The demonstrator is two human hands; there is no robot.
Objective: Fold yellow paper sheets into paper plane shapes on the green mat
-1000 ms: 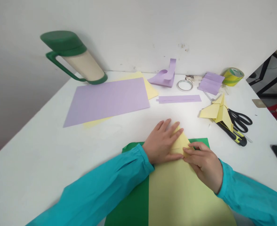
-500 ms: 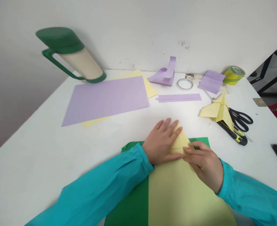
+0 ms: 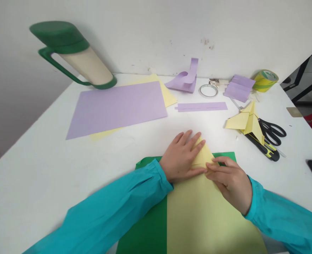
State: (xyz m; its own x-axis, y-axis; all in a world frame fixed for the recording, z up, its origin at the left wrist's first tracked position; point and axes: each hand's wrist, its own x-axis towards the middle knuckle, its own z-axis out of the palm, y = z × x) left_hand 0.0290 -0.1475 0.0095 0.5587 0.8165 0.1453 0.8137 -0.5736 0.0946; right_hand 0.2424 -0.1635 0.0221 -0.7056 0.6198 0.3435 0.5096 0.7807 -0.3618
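A large yellow sheet of paper [image 3: 198,211] lies in front of me on a green sheet [image 3: 147,225], its far end folded to a point. My left hand [image 3: 179,158] rests flat over the folded tip with fingers spread, covering much of it. At the fold's right edge, the fingers of my right hand [image 3: 231,181] are bent together and grip the paper. The two hands almost touch at the middle of the fold. What lies beneath my right palm is hidden.
Back left stands a green-lidded jug [image 3: 81,60], behind a purple sheet [image 3: 118,106]. Purple strips [image 3: 202,106], a curled purple piece [image 3: 183,83] and a tape roll [image 3: 265,80] lie by the wall. At right, a yellow paper plane [image 3: 247,121] overlaps scissors [image 3: 274,130] and a cutter [image 3: 271,153].
The view has tilted slightly, so the objects at the back appear a little higher. Both hands keep nearly the same place on the folded paper.
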